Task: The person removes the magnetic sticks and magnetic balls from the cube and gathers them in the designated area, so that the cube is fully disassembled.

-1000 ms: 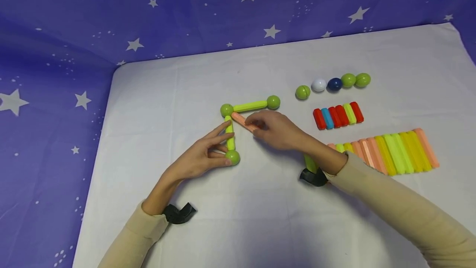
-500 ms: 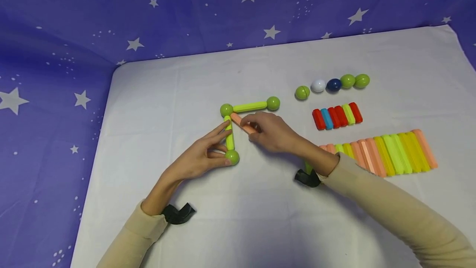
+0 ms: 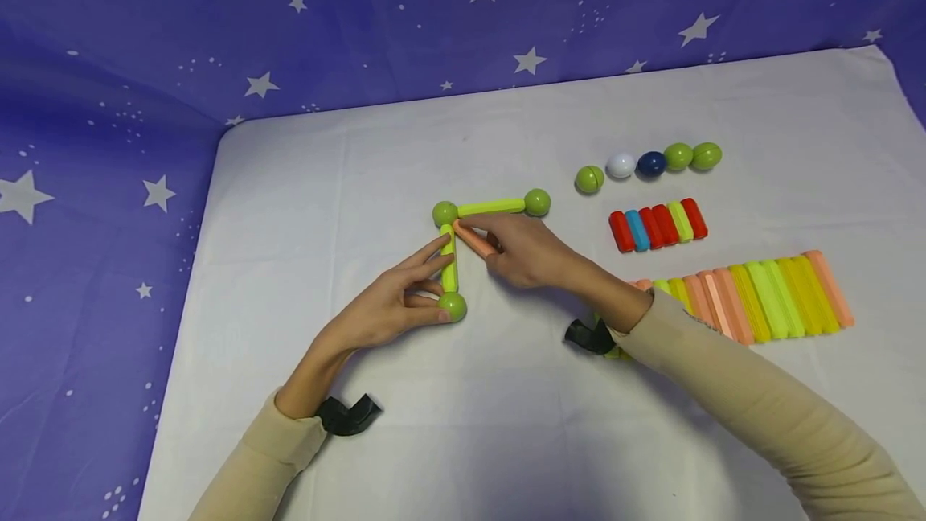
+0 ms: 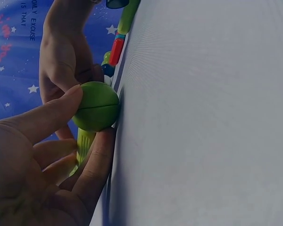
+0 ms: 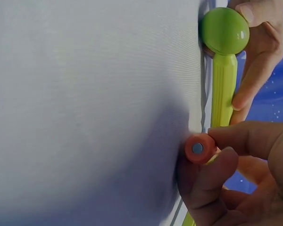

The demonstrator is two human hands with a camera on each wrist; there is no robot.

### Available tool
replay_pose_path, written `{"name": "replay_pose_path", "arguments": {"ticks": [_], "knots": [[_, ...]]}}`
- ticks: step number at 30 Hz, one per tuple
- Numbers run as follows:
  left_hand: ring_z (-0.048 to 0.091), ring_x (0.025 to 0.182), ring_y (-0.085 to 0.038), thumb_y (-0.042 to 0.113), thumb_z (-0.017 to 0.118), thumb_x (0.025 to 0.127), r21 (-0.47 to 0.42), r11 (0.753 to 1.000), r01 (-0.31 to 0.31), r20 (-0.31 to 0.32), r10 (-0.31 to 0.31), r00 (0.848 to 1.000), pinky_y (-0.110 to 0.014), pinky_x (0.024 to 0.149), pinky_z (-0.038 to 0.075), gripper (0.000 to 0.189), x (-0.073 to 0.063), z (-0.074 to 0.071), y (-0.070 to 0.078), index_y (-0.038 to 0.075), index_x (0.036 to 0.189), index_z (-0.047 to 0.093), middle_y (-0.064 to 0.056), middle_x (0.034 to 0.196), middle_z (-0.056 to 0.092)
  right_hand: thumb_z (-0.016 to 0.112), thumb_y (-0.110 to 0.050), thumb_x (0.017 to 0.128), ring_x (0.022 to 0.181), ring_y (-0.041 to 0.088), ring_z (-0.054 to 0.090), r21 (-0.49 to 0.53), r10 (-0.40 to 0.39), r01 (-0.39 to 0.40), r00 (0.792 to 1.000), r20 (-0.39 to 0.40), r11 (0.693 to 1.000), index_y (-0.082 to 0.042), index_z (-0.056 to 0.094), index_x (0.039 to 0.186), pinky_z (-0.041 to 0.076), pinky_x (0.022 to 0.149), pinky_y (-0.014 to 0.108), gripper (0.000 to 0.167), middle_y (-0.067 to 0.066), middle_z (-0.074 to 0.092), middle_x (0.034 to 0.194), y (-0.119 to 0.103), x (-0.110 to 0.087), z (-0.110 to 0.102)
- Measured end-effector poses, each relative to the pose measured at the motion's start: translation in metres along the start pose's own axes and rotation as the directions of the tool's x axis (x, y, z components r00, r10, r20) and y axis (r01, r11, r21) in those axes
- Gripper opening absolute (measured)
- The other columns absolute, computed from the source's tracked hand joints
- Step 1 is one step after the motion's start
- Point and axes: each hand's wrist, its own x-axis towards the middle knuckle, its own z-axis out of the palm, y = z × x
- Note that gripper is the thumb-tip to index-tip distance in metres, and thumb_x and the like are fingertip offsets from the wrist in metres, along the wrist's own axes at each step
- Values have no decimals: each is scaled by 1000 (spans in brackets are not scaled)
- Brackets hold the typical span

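Two yellow-green magnetic rods and three green balls form an L on the white cloth. Its corner ball [image 3: 444, 214] joins the upper rod [image 3: 495, 206], which ends at the far ball [image 3: 537, 202], and the side rod [image 3: 450, 273], which runs down to the near ball [image 3: 453, 306]. My left hand [image 3: 396, 305] holds that near ball between thumb and fingers, with other fingertips lying over the side rod. An orange rod [image 3: 476, 241] slants inside the L, its upper end right at the corner ball. My right hand [image 3: 531, 249] pinches it; in the right wrist view a metal disc shows on its near end.
At the right, several loose balls [image 3: 651, 165] lie in a row. Below them are short red, blue and yellow-green rods [image 3: 657, 225], then a long row of orange, yellow and green rods [image 3: 767, 300], partly hidden by the right forearm. A starry curtain [image 3: 405, 38] hangs behind.
My right hand has shifted slightly left, its index finger now reaching along the orange rod toward the corner. The corner ball, upper rod and far ball have slid slightly right. My left hand stays put.
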Motion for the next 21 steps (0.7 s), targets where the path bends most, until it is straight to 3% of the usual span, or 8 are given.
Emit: {"name": "replay_pose_path", "arguments": {"ticks": [11,17,21], "knots": [[60,114,-23,4,77,85,22,1000,-1,-2,1,1000,-29,90,54,73,0,0,1,-1,148,40,8,162,16,63,2,84,74,20,52,20,28,-31,989,147,999,-15,41,152,42,61,31,73,5,58,87,0,-1,-4],[59,114,-24,3,77,86,15,1000,-2,2,2,1000,-29,91,54,72,1,0,0,-2,148,40,7,163,16,64,0,84,75,20,51,83,9,-21,990,144,996,-18,39,153,41,62,32,75,4,57,88,4,-8,-4],[59,114,-24,3,77,85,15,1000,5,3,-5,1000,-29,91,53,72,2,0,0,-2,147,41,8,163,16,66,-2,85,74,20,54,172,21,-46,989,145,984,-17,38,152,47,61,32,75,4,60,96,5,-20,-6]]}}
